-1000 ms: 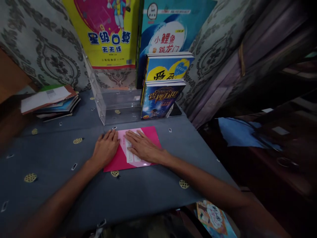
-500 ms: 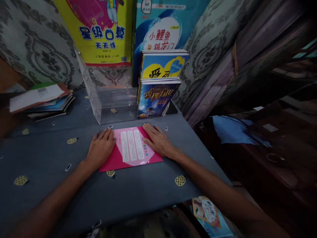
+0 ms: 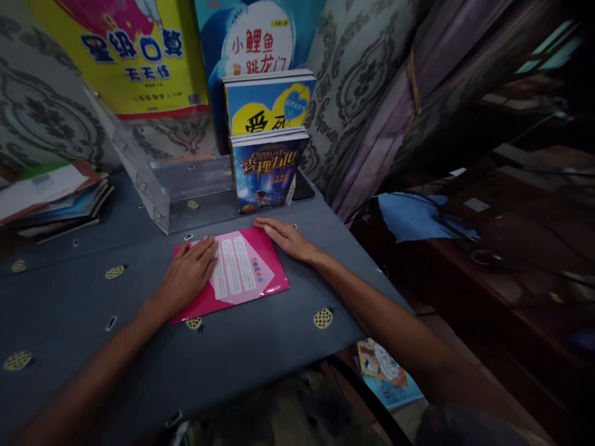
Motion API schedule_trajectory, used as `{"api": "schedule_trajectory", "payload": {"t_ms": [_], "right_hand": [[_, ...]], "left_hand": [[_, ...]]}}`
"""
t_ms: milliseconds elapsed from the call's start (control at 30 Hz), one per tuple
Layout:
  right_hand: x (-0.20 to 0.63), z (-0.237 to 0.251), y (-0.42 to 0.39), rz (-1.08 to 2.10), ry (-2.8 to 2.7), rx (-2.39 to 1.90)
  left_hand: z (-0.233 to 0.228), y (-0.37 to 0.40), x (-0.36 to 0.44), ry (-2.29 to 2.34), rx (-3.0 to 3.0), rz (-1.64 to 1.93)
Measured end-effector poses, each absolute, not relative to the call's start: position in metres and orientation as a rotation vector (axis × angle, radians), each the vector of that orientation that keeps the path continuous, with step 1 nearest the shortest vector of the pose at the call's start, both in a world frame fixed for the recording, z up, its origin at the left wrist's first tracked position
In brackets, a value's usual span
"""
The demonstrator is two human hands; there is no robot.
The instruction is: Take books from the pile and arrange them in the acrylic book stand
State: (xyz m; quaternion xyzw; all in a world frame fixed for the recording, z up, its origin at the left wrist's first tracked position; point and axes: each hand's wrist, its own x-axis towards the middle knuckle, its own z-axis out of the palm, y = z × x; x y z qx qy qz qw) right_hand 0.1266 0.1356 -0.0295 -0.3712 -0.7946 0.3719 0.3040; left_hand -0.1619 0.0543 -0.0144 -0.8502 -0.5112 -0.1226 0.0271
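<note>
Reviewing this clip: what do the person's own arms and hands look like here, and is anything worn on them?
Both forearms are bare up to the frame edge, with no sleeves in view. The left hand and the right hand wear no gloves, and no ring, watch or bracelet shows on either. The fingers are bare; the light is too dim to tell finer marks.

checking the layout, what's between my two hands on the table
In the head view, the pink booklet lies flat between them: the left hand rests on its left part, the right hand at its far right corner.
</note>
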Motion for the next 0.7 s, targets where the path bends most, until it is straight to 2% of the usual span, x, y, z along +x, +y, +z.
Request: {"api": "schedule_trajectory", "payload": {"t_ms": [433,700], "right_hand": [[0.123,-0.026,0.135,0.881,-2.179,-1.014],[0.123,-0.021,0.130,0.780,-2.270,-1.015]], "left_hand": [[-0.009,0.067,-0.087,-1.171,-3.070,-0.207],[-0.005,0.052,-0.079,-0.878,-3.253,-0.194]]}}
